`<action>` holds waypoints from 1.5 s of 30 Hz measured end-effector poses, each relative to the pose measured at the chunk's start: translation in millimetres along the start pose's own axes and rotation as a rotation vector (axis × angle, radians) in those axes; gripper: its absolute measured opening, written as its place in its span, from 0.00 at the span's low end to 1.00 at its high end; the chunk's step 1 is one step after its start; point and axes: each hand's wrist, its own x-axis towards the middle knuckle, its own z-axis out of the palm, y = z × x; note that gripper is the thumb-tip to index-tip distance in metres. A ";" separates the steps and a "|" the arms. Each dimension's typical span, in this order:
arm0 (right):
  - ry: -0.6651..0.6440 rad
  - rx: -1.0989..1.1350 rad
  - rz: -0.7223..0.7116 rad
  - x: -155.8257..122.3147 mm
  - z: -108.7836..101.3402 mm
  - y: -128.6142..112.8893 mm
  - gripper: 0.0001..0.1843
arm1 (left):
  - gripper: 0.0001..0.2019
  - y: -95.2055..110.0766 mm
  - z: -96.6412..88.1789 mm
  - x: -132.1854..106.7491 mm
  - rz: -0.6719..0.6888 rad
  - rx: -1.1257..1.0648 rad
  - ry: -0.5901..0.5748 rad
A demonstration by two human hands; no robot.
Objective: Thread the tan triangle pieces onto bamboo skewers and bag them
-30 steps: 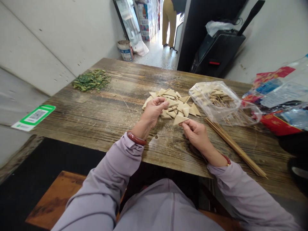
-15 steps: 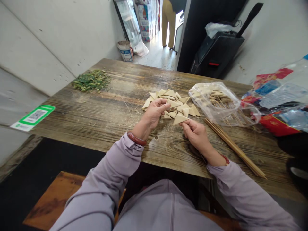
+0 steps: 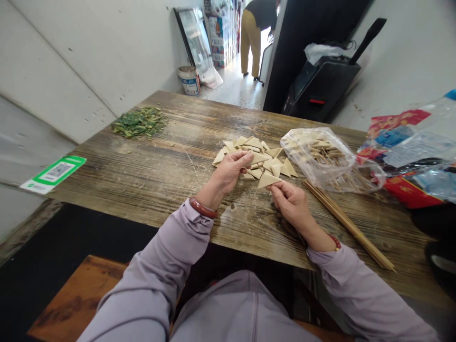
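My left hand (image 3: 231, 170) pinches a flat beige triangular piece (image 3: 258, 157), which looks like tofu, between thumb and fingers. My right hand (image 3: 291, 202) is closed on the corner of a second triangular tofu piece (image 3: 268, 180), held just in front of the pile. Whether a skewer also sits in the right fingers, I cannot tell. Behind both hands lies a loose pile of the same triangles (image 3: 273, 165) on the wooden table (image 3: 171, 175). To the right of my right hand rests a bundle of thin wooden skewers (image 3: 349, 223).
A clear plastic bag (image 3: 317, 156) holds skewered pieces. Red-and-clear packaging (image 3: 409, 152) lies at the right edge. Chopped green leaves (image 3: 140, 122) are heaped at the far left, a green-bordered code card (image 3: 55, 173) nearer. Beyond the table, a person (image 3: 251, 38) bends over in the doorway.
Both hands keep nearly the same pose and hold the same pieces. The view has shifted slightly, and the person in the doorway now shows more of a bent upper body.
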 end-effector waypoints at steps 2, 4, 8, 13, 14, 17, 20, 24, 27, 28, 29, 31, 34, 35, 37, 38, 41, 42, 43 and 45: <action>-0.003 -0.001 -0.009 0.0 -0.1 -0.2 0.14 | 0.13 -0.4 -0.4 0.0 0.028 0.008 -0.008; -0.005 0.001 -0.012 0.0 0.0 0.3 0.14 | 0.12 -0.3 -0.7 0.0 0.040 0.014 -0.018; -0.002 0.005 -0.013 -0.1 0.3 1.7 0.14 | 0.12 -0.4 -1.3 -0.3 0.051 0.006 -0.027; 0.000 -0.004 -0.027 0.0 -0.1 1.9 0.14 | 0.12 -0.2 -0.6 -0.7 0.046 0.002 -0.016; 0.000 -0.005 -0.027 -0.2 -0.1 2.2 0.14 | 0.11 0.2 0.2 -0.9 0.031 -0.008 -0.011; 0.003 -0.001 -0.026 -1.1 -0.1 4.3 0.13 | 0.11 1.5 3.0 -1.5 -0.023 -0.056 -0.002; -0.003 0.009 -0.020 -2.1 0.2 6.3 0.13 | 0.10 1.7 5.3 -1.9 -0.045 -0.092 -0.001; 0.001 0.007 -0.012 -2.5 0.3 6.4 0.14 | 0.10 -0.3 5.4 -2.1 -0.033 -0.083 -0.002; 0.004 -0.003 -0.016 -2.2 0.2 5.5 0.14 | 0.10 -2.6 4.3 -1.7 -0.001 -0.063 -0.019; 0.004 -0.007 -0.017 -2.0 0.1 5.2 0.14 | 0.11 -3.3 3.9 -1.5 0.010 -0.057 -0.026; 0.007 -0.012 -0.018 -1.9 0.2 5.0 0.13 | 0.11 -4.0 3.7 -1.4 0.018 -0.052 -0.033; 0.015 -0.019 -0.022 -1.7 0.3 4.7 0.13 | 0.12 -5.2 3.4 -1.1 0.028 -0.049 -0.044; 0.021 -0.028 -0.023 -1.6 0.6 4.1 0.13 | 0.12 -6.3 3.8 -1.1 0.023 -0.050 -0.043; 0.023 -0.033 -0.021 -1.5 0.6 3.7 0.13 | 0.12 -6.5 4.0 -1.2 0.018 -0.048 -0.039; 0.029 -0.047 -0.022 -1.5 0.4 2.9 0.13 | 0.12 -6.8 4.4 -1.4 0.009 -0.049 -0.033; 0.032 -0.054 -0.025 -1.5 0.3 2.6 0.14 | 0.12 -6.8 4.7 -1.4 0.008 -0.051 -0.033; 0.032 -0.068 -0.031 -1.9 0.3 2.1 0.14 | 0.10 -6.8 5.6 -1.7 0.004 -0.060 -0.039; 0.031 -0.069 -0.028 -2.1 0.4 2.2 0.14 | 0.10 -6.7 5.9 -1.8 0.001 -0.062 -0.040; 0.030 -0.067 -0.024 -2.3 0.6 2.5 0.14 | 0.09 -6.6 6.3 -1.9 -0.003 -0.065 -0.041; 0.030 -0.062 -0.014 -2.6 1.0 3.5 0.15 | 0.08 -6.5 6.9 -2.0 -0.008 -0.069 -0.038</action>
